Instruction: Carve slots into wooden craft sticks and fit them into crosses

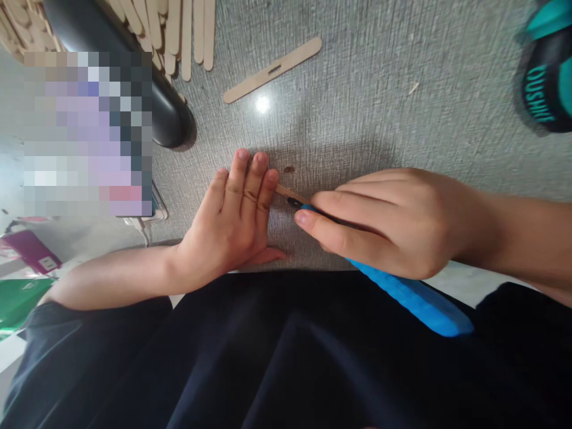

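Note:
My left hand point(236, 214) lies flat on the grey tabletop, its fingers stretched out and the thumb spread apart, covering part of a wooden craft stick point(285, 190). The stick's bare end shows between my two hands. My right hand point(384, 220) is wrapped round a blue-handled tool point(415, 298), whose dark metal tip is at or just beside the stick; its exact kind I cannot make out. The handle slants down past the table's front edge. Farther up lies another craft stick point(250, 84) with a dark slot-like mark at its middle.
Several craft sticks point(186, 42) are heaped at the back left, partly behind a long black object point(172, 122). A blurred-out device with a cable point(142, 229) sits at the left. At the far right is a black and teal object point(538, 89). Small wood chips point(414, 89) lie about.

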{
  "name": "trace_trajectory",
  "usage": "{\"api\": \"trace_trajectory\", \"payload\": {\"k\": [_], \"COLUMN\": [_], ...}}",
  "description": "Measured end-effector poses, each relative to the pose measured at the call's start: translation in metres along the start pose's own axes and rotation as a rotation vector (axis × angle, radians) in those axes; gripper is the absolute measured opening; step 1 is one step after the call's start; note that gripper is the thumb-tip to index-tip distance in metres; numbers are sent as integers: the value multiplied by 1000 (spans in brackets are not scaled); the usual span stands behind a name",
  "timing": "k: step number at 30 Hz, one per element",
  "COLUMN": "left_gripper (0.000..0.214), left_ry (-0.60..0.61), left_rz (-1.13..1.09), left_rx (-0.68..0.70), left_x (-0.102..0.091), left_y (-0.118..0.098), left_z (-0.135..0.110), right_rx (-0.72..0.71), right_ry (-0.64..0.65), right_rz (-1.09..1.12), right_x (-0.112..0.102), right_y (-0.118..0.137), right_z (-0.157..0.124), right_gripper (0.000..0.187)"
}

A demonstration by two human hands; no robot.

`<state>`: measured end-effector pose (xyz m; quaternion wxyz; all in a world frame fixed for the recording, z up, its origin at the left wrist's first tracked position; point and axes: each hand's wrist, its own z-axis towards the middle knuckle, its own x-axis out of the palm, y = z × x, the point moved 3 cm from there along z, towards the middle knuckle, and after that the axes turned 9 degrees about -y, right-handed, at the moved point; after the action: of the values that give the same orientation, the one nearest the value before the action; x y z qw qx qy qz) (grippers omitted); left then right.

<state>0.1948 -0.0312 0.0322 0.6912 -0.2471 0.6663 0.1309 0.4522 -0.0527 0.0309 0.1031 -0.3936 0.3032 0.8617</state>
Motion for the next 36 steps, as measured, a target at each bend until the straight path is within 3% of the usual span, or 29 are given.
{"api": "trace_trajectory", "payload": {"k": [3,7,10,16,20,23,26,33,36], "left_gripper": [107,110,108,111,99,79,74,78,90], "left_ry": [1,-41,-27,-75,-151,-229,-285,-223,-180], "left_rz": [-19,-41,-76,-111,-109,-80,-65,-36,1], "left_rx": [1,-5,-33,-57,-62,13,105,190,258], "left_x": [2,6,10,13,11,6,2,6,4], "left_y": [1,8,14,18,13,7,2,0,0], "left_z": [-2,-6,-5,-1,-9,-19,-25,-21,-18], "right_rx": [-10,-10,-12,-59,-69,-62,-36,-65,10], "right_ry": [-17,-166,-194,-62,-47,-48,-37,-34,-76], "right_rz": [14,-62,-61,-104,-152,-96,-102,-67,-53], "right_x": [3,16,26,23,19,20,21,20,21], "right_y": [-1,0,1,2,4,4,2,1,4], "right_z": [-1,-5,-11,-12,-10,-10,-11,-13,-11], "right_gripper": [29,29,31,11,11,10,4,15,9]}}
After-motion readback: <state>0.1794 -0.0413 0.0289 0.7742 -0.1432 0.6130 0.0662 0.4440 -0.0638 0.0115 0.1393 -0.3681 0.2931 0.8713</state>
